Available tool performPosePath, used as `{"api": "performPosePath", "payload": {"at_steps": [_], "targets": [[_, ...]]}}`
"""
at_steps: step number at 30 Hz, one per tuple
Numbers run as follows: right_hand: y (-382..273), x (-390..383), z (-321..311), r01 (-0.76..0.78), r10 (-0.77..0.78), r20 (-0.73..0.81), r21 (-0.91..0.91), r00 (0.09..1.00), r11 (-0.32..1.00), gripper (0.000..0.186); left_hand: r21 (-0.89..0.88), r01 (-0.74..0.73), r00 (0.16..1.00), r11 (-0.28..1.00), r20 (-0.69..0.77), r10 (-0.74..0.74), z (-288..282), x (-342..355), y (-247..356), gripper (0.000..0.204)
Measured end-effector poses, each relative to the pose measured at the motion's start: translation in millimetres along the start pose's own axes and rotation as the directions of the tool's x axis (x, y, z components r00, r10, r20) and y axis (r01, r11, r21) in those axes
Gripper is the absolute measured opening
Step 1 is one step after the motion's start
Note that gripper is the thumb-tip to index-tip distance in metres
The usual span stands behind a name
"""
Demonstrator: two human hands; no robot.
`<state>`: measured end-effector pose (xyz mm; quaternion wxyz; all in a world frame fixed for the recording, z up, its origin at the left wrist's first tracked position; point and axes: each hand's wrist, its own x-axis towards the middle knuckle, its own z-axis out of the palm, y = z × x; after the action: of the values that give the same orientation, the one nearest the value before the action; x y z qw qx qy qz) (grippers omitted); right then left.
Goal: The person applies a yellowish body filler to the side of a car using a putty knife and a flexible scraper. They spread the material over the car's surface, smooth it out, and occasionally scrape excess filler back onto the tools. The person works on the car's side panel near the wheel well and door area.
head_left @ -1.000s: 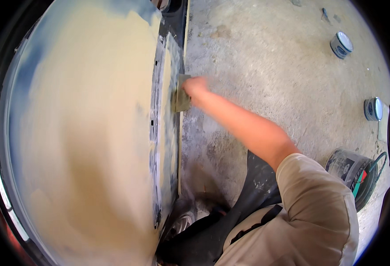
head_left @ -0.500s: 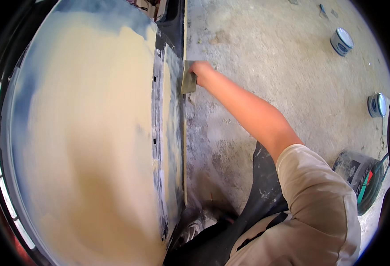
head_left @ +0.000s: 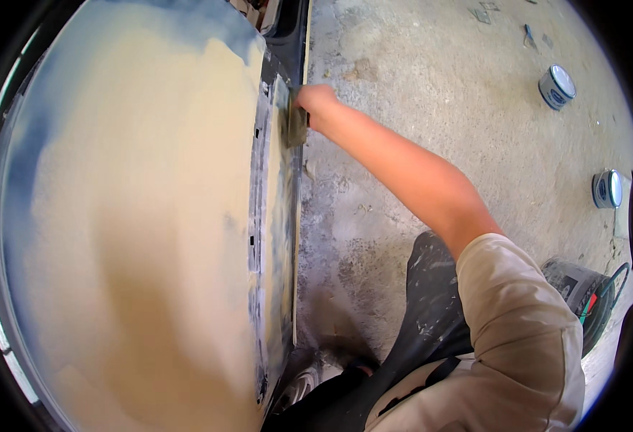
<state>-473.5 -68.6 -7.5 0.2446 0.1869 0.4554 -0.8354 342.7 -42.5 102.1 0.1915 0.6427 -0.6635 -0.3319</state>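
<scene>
While the right hand (head_left: pixel 315 101) pinches a thin sanding pad (head_left: pixel 296 124) against the putty-coated panel (head_left: pixel 280 216) edge, the pad looks light and flexible, best gripped along its top.

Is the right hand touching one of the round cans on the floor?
No, the right hand presses a sanding pad against the panel edge, far from the cans.

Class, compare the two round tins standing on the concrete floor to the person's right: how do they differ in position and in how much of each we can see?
The upper tin stands farther from the person, up the floor; the lower tin stands closer, near the dark bucket. The upper tin shows its whole pale lid and some side wall; the lower tin sits at the picture's rim, partly cut off. Both are round, with pale lids and blue-and-white sides, and no hand touches either.
</scene>
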Motion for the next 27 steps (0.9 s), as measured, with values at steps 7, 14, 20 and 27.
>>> {"api": "performPosePath", "payload": {"at_steps": [7,14,20,27], "targets": [[-26,-26,-12,0.020,-0.033,0.098,0.127,0.995,0.992,0.018,-0.018,0.022,1.000,1.000,-0.010,-0.022,7,4,1,0.035],[-1,1,-37,0.053,-0.055,0.012,0.141,0.998,0.989,0.019,-0.031,0.031,0.999,0.999,-0.018,-0.031,10,7,0,0.029],[-18,25,-12,0.127,-0.129,0.032,0.053,0.991,0.990,0.021,-0.041,0.029,0.999,0.999,-0.028,-0.030,12,15,1,0.025],[-26,-30,-40,0.126,-0.138,0.150,0.086,0.979,0.988,0.018,-0.056,0.056,0.997,0.997,-0.048,-0.059,12,10,-5,0.020]]}}
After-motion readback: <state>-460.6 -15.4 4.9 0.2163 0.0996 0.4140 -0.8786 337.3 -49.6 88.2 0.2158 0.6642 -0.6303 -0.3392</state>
